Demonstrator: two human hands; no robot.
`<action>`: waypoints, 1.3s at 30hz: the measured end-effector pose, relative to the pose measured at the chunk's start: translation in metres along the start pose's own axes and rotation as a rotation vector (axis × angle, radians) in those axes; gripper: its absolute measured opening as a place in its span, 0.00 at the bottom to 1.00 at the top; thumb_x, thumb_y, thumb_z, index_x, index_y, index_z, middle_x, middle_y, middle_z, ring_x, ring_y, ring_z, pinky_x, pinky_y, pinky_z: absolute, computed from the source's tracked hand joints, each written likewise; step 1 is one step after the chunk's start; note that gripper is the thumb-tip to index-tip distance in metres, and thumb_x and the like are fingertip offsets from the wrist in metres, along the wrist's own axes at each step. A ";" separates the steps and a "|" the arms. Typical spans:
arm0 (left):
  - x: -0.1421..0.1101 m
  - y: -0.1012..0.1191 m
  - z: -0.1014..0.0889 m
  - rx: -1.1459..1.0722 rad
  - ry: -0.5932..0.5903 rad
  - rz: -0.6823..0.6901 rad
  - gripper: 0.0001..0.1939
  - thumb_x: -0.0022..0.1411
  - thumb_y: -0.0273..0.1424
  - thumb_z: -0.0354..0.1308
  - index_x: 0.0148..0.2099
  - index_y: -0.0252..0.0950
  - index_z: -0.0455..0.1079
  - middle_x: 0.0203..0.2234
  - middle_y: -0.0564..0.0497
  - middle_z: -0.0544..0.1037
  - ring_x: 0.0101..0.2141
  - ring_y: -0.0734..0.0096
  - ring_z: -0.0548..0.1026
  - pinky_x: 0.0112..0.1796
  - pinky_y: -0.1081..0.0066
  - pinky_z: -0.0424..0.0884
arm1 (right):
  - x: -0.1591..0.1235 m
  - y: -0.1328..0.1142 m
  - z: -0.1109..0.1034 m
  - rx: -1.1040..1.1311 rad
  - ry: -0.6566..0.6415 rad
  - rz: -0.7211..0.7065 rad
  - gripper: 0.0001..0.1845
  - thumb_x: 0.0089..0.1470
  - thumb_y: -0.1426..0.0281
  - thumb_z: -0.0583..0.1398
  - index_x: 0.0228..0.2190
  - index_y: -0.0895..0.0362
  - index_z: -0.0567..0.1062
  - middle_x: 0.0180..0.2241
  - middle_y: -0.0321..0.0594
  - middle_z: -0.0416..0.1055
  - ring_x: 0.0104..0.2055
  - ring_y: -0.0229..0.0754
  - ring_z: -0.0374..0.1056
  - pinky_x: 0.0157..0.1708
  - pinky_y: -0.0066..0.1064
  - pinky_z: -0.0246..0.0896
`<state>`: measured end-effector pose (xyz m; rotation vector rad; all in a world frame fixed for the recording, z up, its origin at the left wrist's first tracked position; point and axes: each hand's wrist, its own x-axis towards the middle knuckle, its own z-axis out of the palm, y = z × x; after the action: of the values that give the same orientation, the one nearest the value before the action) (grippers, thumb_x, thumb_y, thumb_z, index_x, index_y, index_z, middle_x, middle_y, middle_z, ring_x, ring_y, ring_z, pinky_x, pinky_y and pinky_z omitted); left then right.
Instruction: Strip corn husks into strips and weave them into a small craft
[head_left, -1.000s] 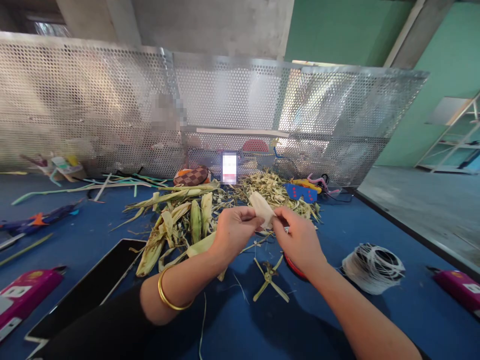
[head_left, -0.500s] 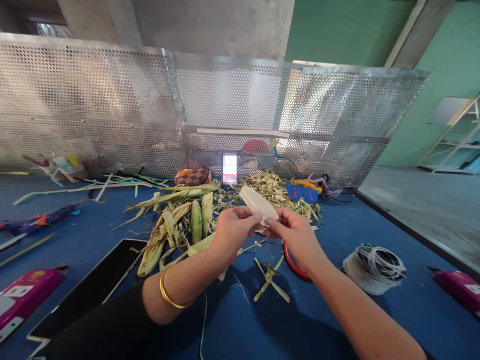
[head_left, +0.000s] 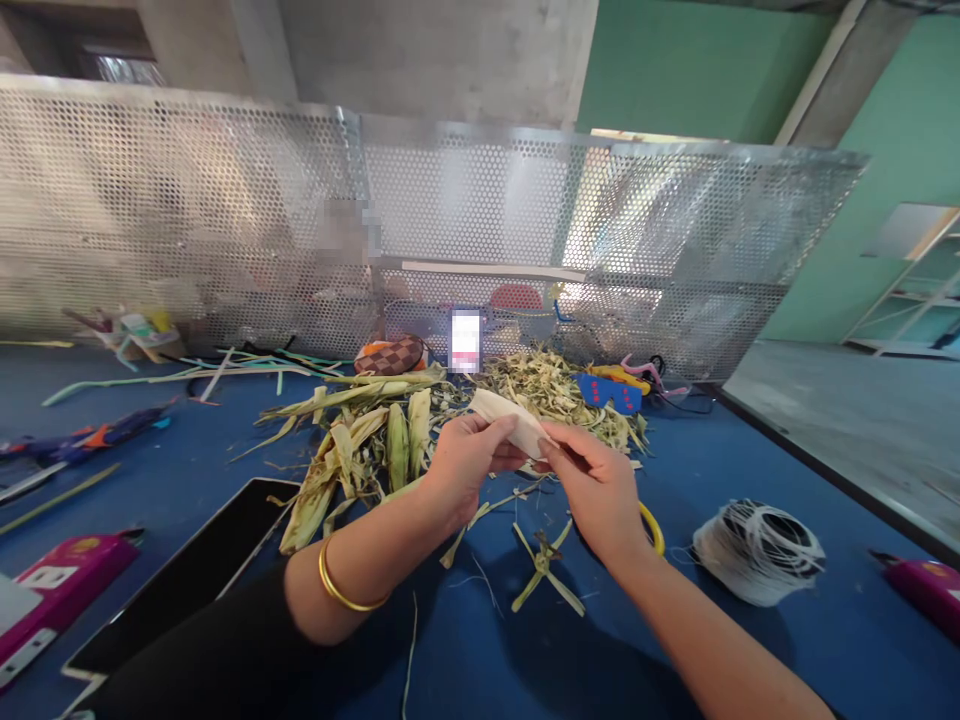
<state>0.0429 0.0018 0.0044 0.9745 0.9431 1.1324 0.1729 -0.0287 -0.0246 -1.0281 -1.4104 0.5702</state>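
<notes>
A pale corn husk piece (head_left: 506,412) is pinched between both hands above the table. My left hand (head_left: 466,455) has its thumb on top and its fingers beneath the middle of the strip. The fingertips of my right hand (head_left: 596,480) close on its right end. Below them on the blue tabletop lies a small cross-shaped piece of knotted husk strips (head_left: 543,566). Part of a yellow loop (head_left: 652,528) shows beside my right wrist; the rest is hidden.
Loose corn husks (head_left: 360,450) lie left, and a heap of shredded husk (head_left: 544,385) lies behind. A white string spool (head_left: 757,550) stands right, a black tray (head_left: 187,570) left. A lit phone (head_left: 465,340) leans near the perforated metal screen (head_left: 480,200).
The husk has tilted lower and flatter, and my right fingers have shifted along its right end. The view has shifted slightly; a yellow loop now shows where a red one showed near my right hand.
</notes>
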 end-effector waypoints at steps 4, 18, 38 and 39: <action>0.001 0.006 -0.001 -0.072 -0.022 0.001 0.11 0.59 0.26 0.52 0.27 0.29 0.70 0.21 0.45 0.77 0.21 0.72 0.75 0.25 0.75 0.70 | -0.002 0.001 -0.002 -0.119 -0.040 -0.238 0.14 0.55 0.71 0.55 0.39 0.50 0.78 0.32 0.39 0.71 0.30 0.39 0.69 0.30 0.33 0.70; 0.004 0.000 -0.001 -0.008 0.017 0.080 0.10 0.58 0.28 0.54 0.25 0.31 0.69 0.17 0.50 0.76 0.16 0.77 0.71 0.22 0.77 0.69 | -0.004 0.000 -0.002 -0.339 0.001 -0.507 0.16 0.55 0.78 0.53 0.40 0.52 0.77 0.41 0.44 0.70 0.38 0.41 0.70 0.32 0.32 0.68; 0.004 0.022 -0.007 -0.110 -0.063 -0.186 0.19 0.62 0.31 0.44 0.25 0.30 0.72 0.19 0.45 0.77 0.18 0.74 0.73 0.21 0.75 0.70 | -0.003 -0.001 -0.010 -0.652 -0.127 -0.747 0.18 0.54 0.80 0.53 0.44 0.56 0.75 0.47 0.43 0.74 0.45 0.44 0.71 0.42 0.38 0.68; 0.003 0.022 -0.008 -0.114 -0.072 -0.191 0.21 0.63 0.34 0.44 0.26 0.30 0.72 0.19 0.45 0.77 0.18 0.73 0.73 0.22 0.74 0.70 | -0.003 -0.001 -0.010 -0.662 -0.131 -0.742 0.19 0.54 0.80 0.53 0.44 0.56 0.75 0.47 0.43 0.73 0.45 0.44 0.71 0.42 0.38 0.68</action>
<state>0.0299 0.0088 0.0231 0.8094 0.8843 0.9733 0.1822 -0.0341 -0.0238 -0.8701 -2.0104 -0.4104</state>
